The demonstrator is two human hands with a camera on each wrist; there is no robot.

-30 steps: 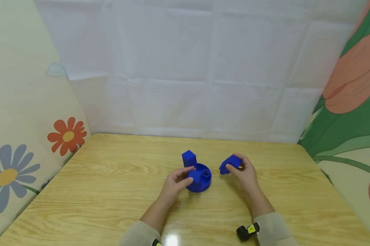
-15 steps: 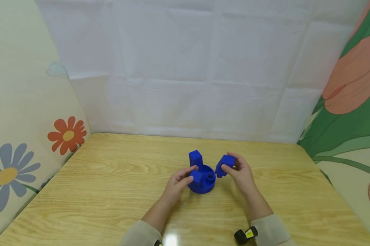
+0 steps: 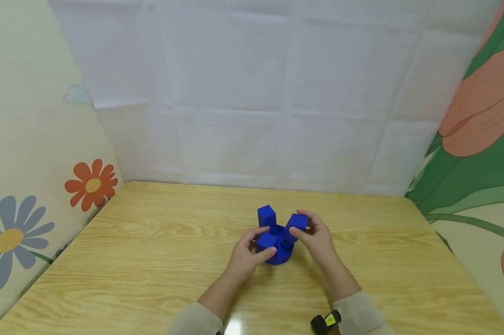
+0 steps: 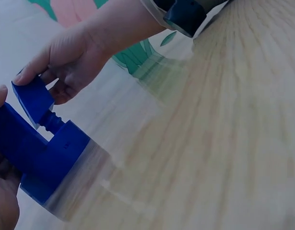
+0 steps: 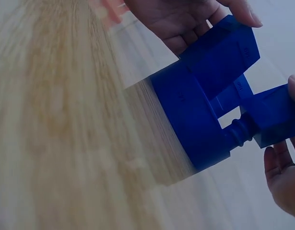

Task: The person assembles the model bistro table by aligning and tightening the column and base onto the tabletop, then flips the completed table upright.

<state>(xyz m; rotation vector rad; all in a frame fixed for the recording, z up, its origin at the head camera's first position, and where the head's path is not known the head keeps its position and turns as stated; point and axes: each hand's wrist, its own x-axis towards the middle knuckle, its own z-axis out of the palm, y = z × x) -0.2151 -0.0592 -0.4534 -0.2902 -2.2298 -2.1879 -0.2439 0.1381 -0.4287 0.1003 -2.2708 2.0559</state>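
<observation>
A round blue base stands on the wooden table, with two blue angular blocks upright on it. My left hand grips the near block between thumb and fingers. Behind it rises the far block, which no hand touches. In my right hand I pinch a third blue block over the right side of the base. A threaded stem projects from this block in the right wrist view. Its lower end meets the base's rim area; how deep it sits in the round socket is hidden.
The wood-grain table extends around the hands on all sides. A white cloth hangs behind its far edge. Flower-printed cloth flanks it left and right. A black wrist camera is strapped at the right sleeve.
My right hand has brought its block leftward, from beside the base to over the socket. The base shifted slightly right with my left hand, whose thumb moved across the near block.
</observation>
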